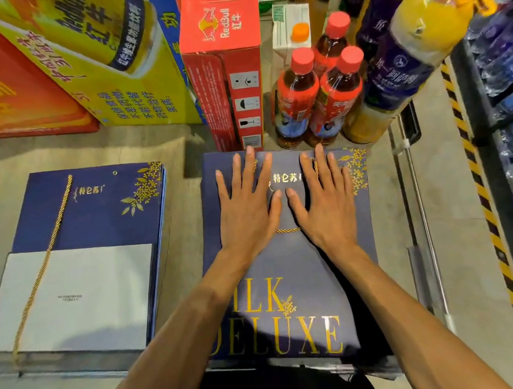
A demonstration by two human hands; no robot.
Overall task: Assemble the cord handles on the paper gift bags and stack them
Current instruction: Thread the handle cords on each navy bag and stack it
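A stack of flat navy paper gift bags (293,288) with gold lettering lies in front of me on the floor. My left hand (245,206) and my right hand (324,200) press flat on the top bag, fingers straight and spread. A gold cord handle (288,230) shows between the two hands; most of it is hidden under them. To the left lies a second stack of navy bags (99,217), bottom flap up, with a loose gold cord (40,271) lying along its left side.
Red and yellow drink cartons (222,64) stand behind the stacks. Several red-capped bottles (317,93) and tall purple bottles (399,62) crowd the far right. A shelf rack with a yellow-black striped edge (482,189) runs along the right.
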